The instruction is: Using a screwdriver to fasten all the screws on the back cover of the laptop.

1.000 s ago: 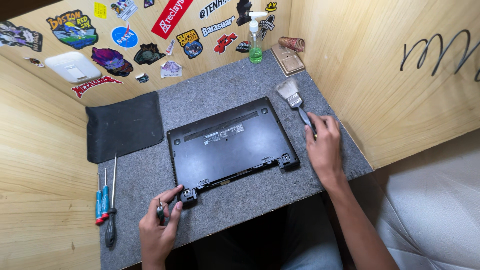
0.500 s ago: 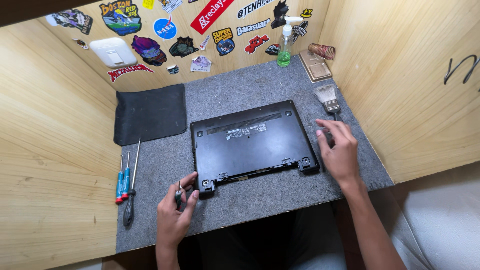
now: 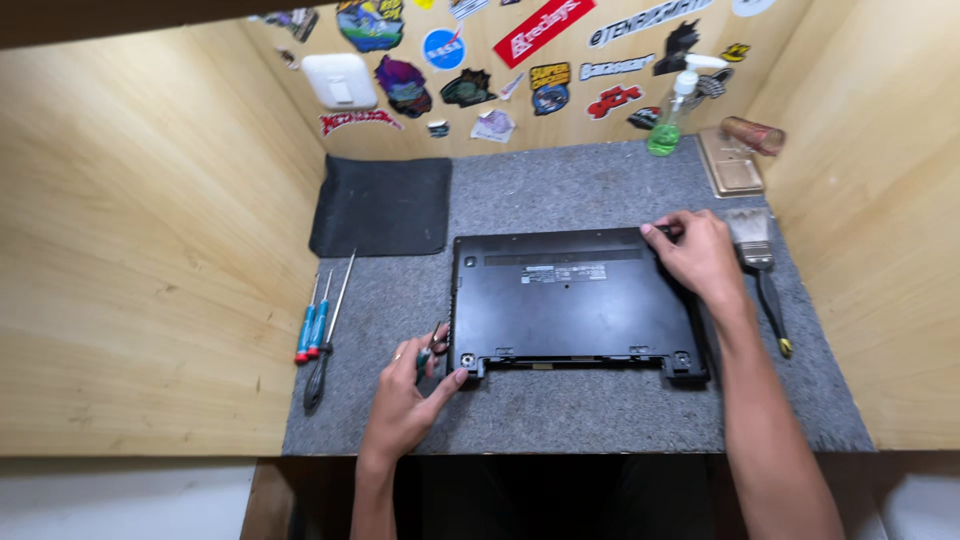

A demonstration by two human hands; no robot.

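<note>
A black laptop (image 3: 570, 305) lies upside down on the grey felt mat (image 3: 580, 420). My left hand (image 3: 405, 395) rests at its near left corner, fingers closed on a small dark screwdriver (image 3: 432, 345), thumb touching the corner by a screw hole. My right hand (image 3: 700, 255) grips the laptop's far right corner, fingertips on the back edge.
Two blue-handled screwdrivers (image 3: 312, 325) and a longer black one (image 3: 325, 345) lie at the left. A black pad (image 3: 380, 205) sits at the back left. A paintbrush (image 3: 760, 270), a spray bottle (image 3: 672, 115) and a flat tan case (image 3: 730, 160) stand at the right. Wooden walls enclose the desk.
My right hand moved from the laptop's right side up to its far right corner. The view shifted, so everything sits further right in frame. My left hand stays at the near left corner.
</note>
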